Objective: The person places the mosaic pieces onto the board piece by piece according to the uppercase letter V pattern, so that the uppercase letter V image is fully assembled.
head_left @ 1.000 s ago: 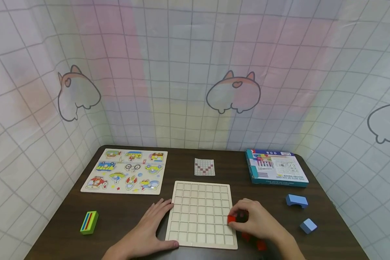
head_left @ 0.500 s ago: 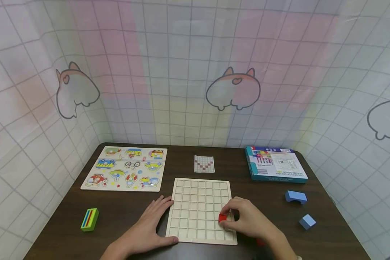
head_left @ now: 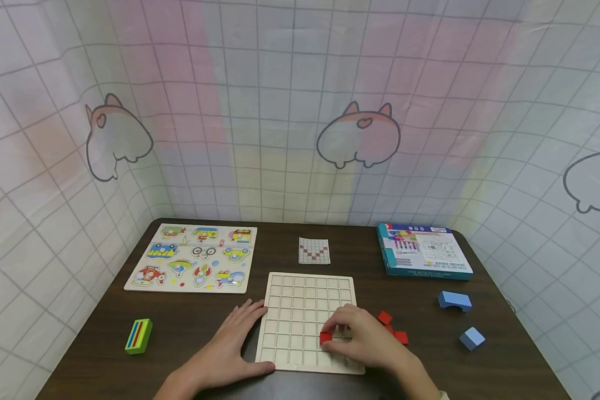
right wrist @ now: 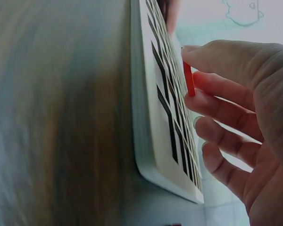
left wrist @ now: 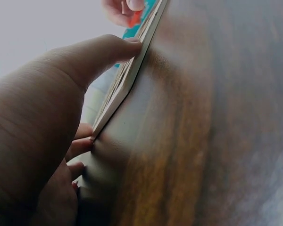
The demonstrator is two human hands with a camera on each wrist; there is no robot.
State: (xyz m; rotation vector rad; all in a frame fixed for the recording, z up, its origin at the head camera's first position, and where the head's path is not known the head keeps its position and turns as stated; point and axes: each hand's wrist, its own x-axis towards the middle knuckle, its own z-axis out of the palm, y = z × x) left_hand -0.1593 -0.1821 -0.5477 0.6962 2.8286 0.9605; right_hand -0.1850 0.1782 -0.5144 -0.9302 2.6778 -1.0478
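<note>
A pale wooden grid board (head_left: 296, 319) lies flat in the middle of the table. My right hand (head_left: 362, 338) is over its right part and pinches a red square tile (head_left: 325, 338) between thumb and fingertips; in the right wrist view that tile (right wrist: 188, 79) shows edge-on, just off the grid. My left hand (head_left: 225, 353) rests at the board's left side, fingers spread, with the thumb at the near left corner and fingertips touching the left edge. Several more red tiles (head_left: 401, 337) lie right of the board, partly hidden by my right hand.
Behind the board lies a small pattern card (head_left: 314, 251) with dark red squares in a V. A vehicle picture puzzle (head_left: 190, 258) is at back left, a flat box (head_left: 425, 253) at back right. Blue blocks (head_left: 455, 301) stand right, a green striped block (head_left: 139, 336) left.
My right hand has moved left with the red tile, from the board's right edge to over the grid. More loose red tiles have come into sight behind it. My left hand stays put.
</note>
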